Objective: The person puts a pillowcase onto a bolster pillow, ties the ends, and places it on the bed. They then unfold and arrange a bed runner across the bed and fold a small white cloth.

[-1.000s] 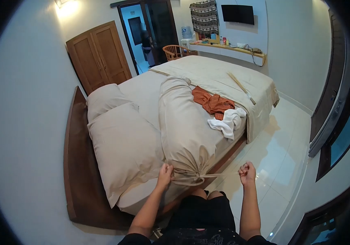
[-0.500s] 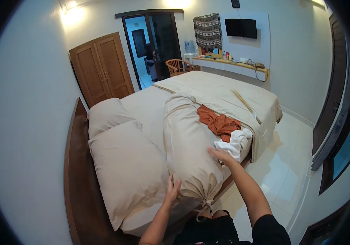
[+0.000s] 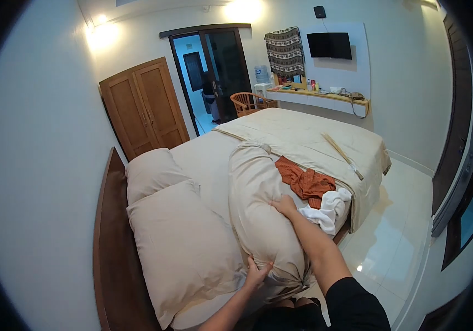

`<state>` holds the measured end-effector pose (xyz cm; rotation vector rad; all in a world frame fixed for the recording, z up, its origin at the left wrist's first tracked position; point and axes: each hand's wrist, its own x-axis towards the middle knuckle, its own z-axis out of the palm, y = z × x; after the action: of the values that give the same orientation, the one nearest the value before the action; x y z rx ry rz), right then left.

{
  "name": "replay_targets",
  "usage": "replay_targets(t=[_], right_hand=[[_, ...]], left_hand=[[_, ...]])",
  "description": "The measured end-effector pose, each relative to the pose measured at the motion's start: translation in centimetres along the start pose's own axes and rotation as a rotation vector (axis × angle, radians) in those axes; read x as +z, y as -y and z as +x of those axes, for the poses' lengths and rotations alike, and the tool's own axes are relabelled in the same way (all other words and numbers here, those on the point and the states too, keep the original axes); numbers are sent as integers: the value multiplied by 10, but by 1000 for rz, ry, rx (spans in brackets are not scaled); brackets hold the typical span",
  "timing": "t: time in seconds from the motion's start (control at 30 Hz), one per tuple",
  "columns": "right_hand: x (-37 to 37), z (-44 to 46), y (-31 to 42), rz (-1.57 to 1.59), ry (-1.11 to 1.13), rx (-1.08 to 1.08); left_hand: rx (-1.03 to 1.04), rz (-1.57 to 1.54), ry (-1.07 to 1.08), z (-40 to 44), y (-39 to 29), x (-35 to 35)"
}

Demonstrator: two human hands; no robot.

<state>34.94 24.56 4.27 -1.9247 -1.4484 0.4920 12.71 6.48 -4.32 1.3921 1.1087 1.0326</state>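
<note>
A long beige bolster [image 3: 261, 215] lies lengthwise on the bed [image 3: 214, 160], its gathered end towards me. My left hand [image 3: 258, 271] grips its left side close to that end, thumb on top and the fingers partly hidden under it. Further up, my right hand [image 3: 285, 205] is closed on the cover at the right side, pulling the fabric into creases. To the left are a large beige pillow [image 3: 184, 248] and a second pillow [image 3: 156, 174] behind it. An orange-brown cloth [image 3: 305, 179] and a white cloth [image 3: 329, 209] lie right of the bolster.
A stick broom [image 3: 341, 154] rests on the folded-back beige cover [image 3: 297, 132]. The wooden headboard [image 3: 109, 237] stands along the left, with a wardrobe [image 3: 145, 107] beyond. A rattan chair [image 3: 247, 102] is behind the bed. Someone [image 3: 210, 96] is visible through the doorway. Tiled floor [image 3: 394, 220] runs along the right.
Both hands have gone from lying open against the bolster to gripping it. Its near end has been lifted and bent slightly, and the fabric is now creased. The view has tilted a little.
</note>
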Motion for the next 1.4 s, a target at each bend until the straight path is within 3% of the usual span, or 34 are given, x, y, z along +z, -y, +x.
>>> replay_targets(t=[0.07, 0.13, 0.17, 0.2, 0.27, 0.3, 0.37, 0.43, 0.47, 0.53, 0.57, 0.63, 0.67, 0.87, 1.03, 1.13, 1.17, 1.2, 1.33, 1.4], right_hand=[[-29, -17, 32, -41, -86, -119], [-53, -29, 54, 214, -264, -454], [-71, -38, 64, 209, -267, -454], [-97, -57, 80, 70, -300, -630], [-150, -110, 110, -144, -336, -920], [-177, -141, 121, -217, -340, -1036], [-228, -195, 122, -357, -251, -1075], [-266, -247, 116, -384, -302, -1100], [-281, -271, 107, -421, -309, -1101], [-303, -323, 97, -539, -340, -1153], [-308, -348, 91, -552, -285, -1178], [-321, -389, 80, -668, -222, -1292], [-330, -409, 80, -673, -181, -1261], [-350, -469, 31, -656, -164, -1009], [-343, -439, -4, -640, -142, -800], [-335, -373, -27, -646, -113, -810], [-336, -343, -29, -842, -96, -767], [-336, -308, -26, -823, -129, -860], [-342, -176, 39, -1000, -471, -924], [-332, -132, 67, -863, -865, -1023]], left_hand=[[-46, -60, 30, -5, -25, -4], [-243, -166, 273, -12, -43, -13], [-193, -129, 437, 3, -16, -19], [-191, -133, 441, 1, -20, -19], [-234, -658, 256, 2, -40, -16], [-269, -722, 253, 10, -49, -18], [-310, -797, 254, 22, -78, -23], [-586, -961, 34, 18, -108, -24], [-593, -967, 40, 25, -89, -22], [-76, -1249, 169, 59, -21, -11], [-38, -1244, 85, 65, -1, -4], [-10, -1253, 49, 32, -50, 2], [20, -1261, 7, 19, -69, 6], [-63, -1294, 33, 60, -13, -14], [-123, -1313, 54, 103, 32, -95], [-117, -1285, 48, 106, 37, -101], [-98, -1249, 39, 102, 34, -101], [-77, -1213, 30, 96, 29, -101], [9, -1056, -15, 90, -1, -134], [49, -970, -36, 96, -31, -138]])
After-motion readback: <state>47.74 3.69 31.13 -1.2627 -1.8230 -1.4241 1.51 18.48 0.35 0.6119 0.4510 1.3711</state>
